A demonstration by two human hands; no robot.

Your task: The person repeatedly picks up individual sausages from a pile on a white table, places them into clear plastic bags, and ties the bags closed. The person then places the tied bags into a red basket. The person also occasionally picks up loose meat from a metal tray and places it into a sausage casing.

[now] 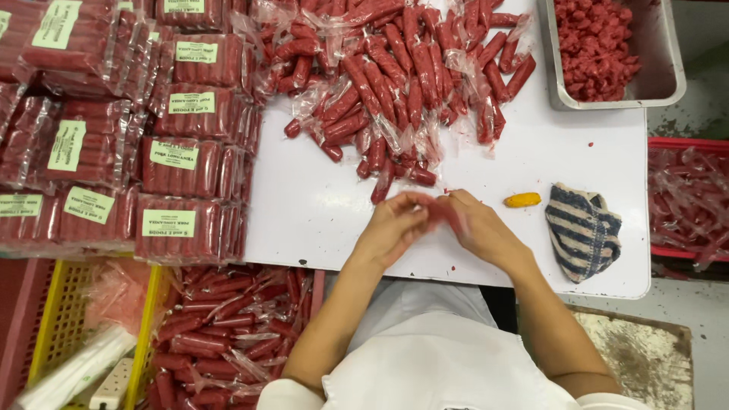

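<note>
I see both hands closed on one red sausage (pixel 439 210) over the white worktop (pixel 319 212): left hand (pixel 391 228), right hand (pixel 478 228). I judge it light, soft, slippery in film; grip the ends. Beyond lies the wrapped sausage pile (pixel 402 83).

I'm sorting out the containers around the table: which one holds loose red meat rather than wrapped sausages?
The metal tray at the table's far right corner; the red crate and yellow basket hold plastic-wrapped sausages.
</note>
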